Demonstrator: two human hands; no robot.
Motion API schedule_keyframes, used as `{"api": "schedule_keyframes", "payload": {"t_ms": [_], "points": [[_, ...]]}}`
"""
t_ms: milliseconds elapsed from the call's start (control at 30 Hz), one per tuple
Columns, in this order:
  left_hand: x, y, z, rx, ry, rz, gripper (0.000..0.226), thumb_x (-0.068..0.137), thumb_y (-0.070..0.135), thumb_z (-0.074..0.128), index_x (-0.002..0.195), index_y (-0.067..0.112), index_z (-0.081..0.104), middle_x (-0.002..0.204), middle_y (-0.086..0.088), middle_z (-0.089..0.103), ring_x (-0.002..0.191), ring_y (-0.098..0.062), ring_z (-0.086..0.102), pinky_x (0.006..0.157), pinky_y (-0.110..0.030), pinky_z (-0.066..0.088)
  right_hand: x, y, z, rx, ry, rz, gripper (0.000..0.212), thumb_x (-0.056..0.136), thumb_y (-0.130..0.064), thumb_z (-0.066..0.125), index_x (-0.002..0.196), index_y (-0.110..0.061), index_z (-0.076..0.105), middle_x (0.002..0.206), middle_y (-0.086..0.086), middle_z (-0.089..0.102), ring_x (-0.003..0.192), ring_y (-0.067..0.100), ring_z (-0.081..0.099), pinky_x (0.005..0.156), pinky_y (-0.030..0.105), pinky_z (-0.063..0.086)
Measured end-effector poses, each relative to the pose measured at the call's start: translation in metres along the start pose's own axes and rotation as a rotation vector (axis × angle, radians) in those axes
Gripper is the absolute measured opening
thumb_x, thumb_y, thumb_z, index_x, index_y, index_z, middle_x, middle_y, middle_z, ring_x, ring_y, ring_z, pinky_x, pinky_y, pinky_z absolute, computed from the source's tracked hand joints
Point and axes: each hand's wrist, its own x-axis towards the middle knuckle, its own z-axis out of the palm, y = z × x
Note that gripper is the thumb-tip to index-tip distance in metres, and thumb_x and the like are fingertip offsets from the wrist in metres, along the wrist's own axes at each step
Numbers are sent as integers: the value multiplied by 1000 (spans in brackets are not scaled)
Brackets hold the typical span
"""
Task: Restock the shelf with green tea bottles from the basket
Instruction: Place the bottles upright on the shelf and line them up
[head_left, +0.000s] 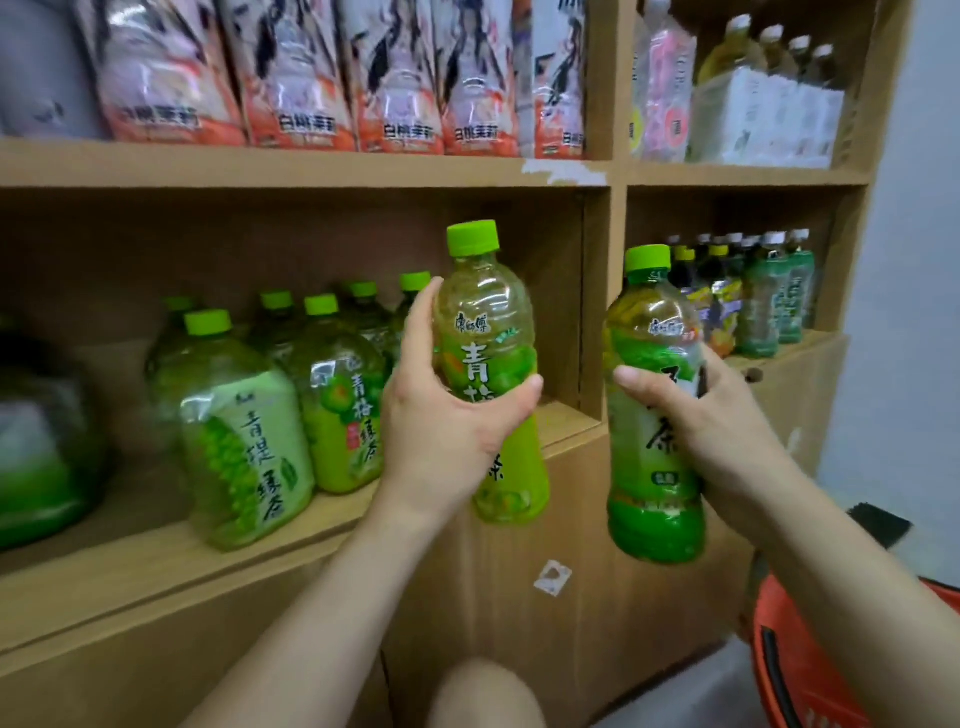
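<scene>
My left hand (447, 410) grips a light-green tea bottle (488, 332) around its middle, upright, in front of the middle shelf's right end. In my right hand (711, 415) is a darker green tea bottle (652, 395), held upright in front of the shelf divider. Several green tea bottles (337, 395) with green caps stand on the wooden shelf (171, 551) to the left of my hands. A corner of the red basket (789, 660) shows at the bottom right; its contents are hidden.
Bottles with pink and orange labels (291, 78) fill the upper shelf. The right compartment holds several mixed bottles (753, 296), with pale bottles (758, 88) above. A bare gap lies at the shelf's right end behind my left hand. My knee (483, 696) is at the bottom.
</scene>
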Motion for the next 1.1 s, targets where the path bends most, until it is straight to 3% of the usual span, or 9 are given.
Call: {"api": "schedule_keyframes", "payload": {"t_ms": [100, 267, 467, 533, 600, 700, 867, 1033, 1100], "points": [[-4, 7, -27, 70, 87, -23, 92, 62, 28, 87, 140, 28, 37, 115, 15, 63, 103, -3, 63, 91, -34, 53, -5, -8, 25, 57, -131, -19, 38, 57, -32, 79, 94, -25, 68, 91, -6, 75, 86, 11, 71, 72, 28, 53], [-15, 17, -87, 273, 241, -66, 96, 59, 25, 89, 140, 30, 37, 118, 15, 62, 105, -3, 62, 94, -35, 52, -4, -5, 86, 75, -296, -31, 43, 64, -23, 83, 103, -25, 65, 96, -10, 73, 88, 2, 69, 76, 26, 53], [-19, 15, -169, 525, 487, -164, 93, 59, 26, 89, 137, 35, 39, 116, 16, 61, 102, -4, 61, 88, -18, 47, -8, -4, 156, 74, -440, -26, 49, 63, -37, 84, 102, -27, 58, 99, -14, 68, 92, 5, 65, 92, 39, 52], [-20, 10, -195, 585, 532, -205, 93, 59, 24, 89, 137, 33, 39, 115, 15, 61, 102, -6, 60, 89, -21, 46, -11, -8, 178, 80, -481, -34, 58, 59, -44, 84, 107, -25, 57, 102, -13, 67, 97, 7, 63, 95, 40, 51], [-23, 0, -219, 654, 543, -251, 94, 60, 23, 89, 138, 30, 37, 115, 13, 60, 104, -10, 60, 94, -28, 47, -15, -13, 202, 104, -510, -41, 65, 58, -43, 85, 113, -22, 58, 105, -11, 68, 100, 8, 63, 94, 40, 51], [-24, -19, -251, 771, 535, -314, 99, 61, 20, 89, 142, 26, 31, 125, 5, 57, 112, -17, 57, 100, -35, 46, -24, -22, 246, 160, -564, -57, 51, 65, -28, 85, 108, -22, 59, 99, -12, 69, 92, 0, 64, 90, 33, 52], [-25, -45, -280, 917, 553, -292, 103, 66, 16, 86, 146, 31, 23, 131, -2, 54, 119, -24, 52, 101, -41, 44, -36, -17, 329, 109, -603, -89, 74, 65, -39, 83, 128, -19, 48, 113, -8, 65, 105, 11, 61, 95, 36, 49], [-24, -47, -279, 1246, 306, -291, 92, 84, 34, 69, 147, 45, 3, 134, -6, 43, 100, -26, 59, 72, -35, 46, -39, -7, 371, 43, -600, -55, 81, 74, -36, 78, 140, -16, 35, 116, -12, 53, 108, 9, 52, 95, 27, 40], [-22, -45, -283, 1398, 244, -386, 84, 90, 42, 57, 146, 48, -5, 138, -10, 36, 94, -30, 61, 63, -33, 41, -35, -3, 378, -4, -615, -80, 71, 73, -39, 78, 131, -17, 42, 118, -8, 58, 111, 13, 55, 96, 30, 42]]}}
